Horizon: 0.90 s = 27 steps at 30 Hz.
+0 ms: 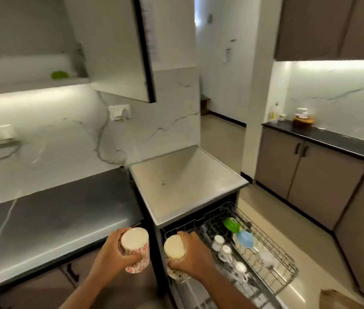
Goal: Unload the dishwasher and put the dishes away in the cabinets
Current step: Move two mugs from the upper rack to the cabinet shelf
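Left hand (115,253) grip wrapped round white cup with red flower print (135,249), bottom up, held over edge of grey steel bench (42,221). Right hand (193,255) grip closed on cream cup with dark dots (175,248), bottom up, at front-left corner of pulled-out black wire dishwasher rack (272,253). In rack: green plastic bowl (232,224), pale blue bowl (245,238), white cups (225,250) in row. Upper cabinet door (118,45) open above bench.

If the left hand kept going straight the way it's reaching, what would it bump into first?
Probably the grey countertop. The left hand, holding a red-flowered cup, reaches forward and up toward the counter's front edge; beyond that lies the marble wall. Depth is hard to judge.
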### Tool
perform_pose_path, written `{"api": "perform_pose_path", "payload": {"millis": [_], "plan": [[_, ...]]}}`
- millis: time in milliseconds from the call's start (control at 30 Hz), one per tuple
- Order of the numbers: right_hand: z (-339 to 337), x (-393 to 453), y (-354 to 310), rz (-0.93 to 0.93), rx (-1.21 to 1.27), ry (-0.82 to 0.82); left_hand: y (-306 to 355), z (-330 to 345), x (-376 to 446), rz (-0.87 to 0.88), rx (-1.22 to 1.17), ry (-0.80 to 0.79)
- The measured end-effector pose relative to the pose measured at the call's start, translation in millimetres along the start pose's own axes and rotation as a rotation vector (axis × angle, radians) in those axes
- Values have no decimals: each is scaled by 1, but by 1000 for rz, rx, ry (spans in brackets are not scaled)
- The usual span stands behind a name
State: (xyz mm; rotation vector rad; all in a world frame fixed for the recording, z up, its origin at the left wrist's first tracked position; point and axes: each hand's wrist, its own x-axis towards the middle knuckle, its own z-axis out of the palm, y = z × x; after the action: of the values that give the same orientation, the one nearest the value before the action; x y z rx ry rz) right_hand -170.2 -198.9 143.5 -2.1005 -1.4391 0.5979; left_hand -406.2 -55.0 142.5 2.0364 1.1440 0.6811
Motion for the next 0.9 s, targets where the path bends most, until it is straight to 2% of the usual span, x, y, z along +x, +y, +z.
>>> {"api": "perform_pose_path", "payload": {"millis": [500, 700, 900], "plan": [[111, 132, -264, -255, 20, 30, -118, -252, 17, -34, 26, 368], [121, 179, -353, -359, 54, 92, -128, -341, 47, 4, 56, 463], [92, 225, -422, -464, 116, 175, -108, -409, 93, 31, 100, 560]]}}
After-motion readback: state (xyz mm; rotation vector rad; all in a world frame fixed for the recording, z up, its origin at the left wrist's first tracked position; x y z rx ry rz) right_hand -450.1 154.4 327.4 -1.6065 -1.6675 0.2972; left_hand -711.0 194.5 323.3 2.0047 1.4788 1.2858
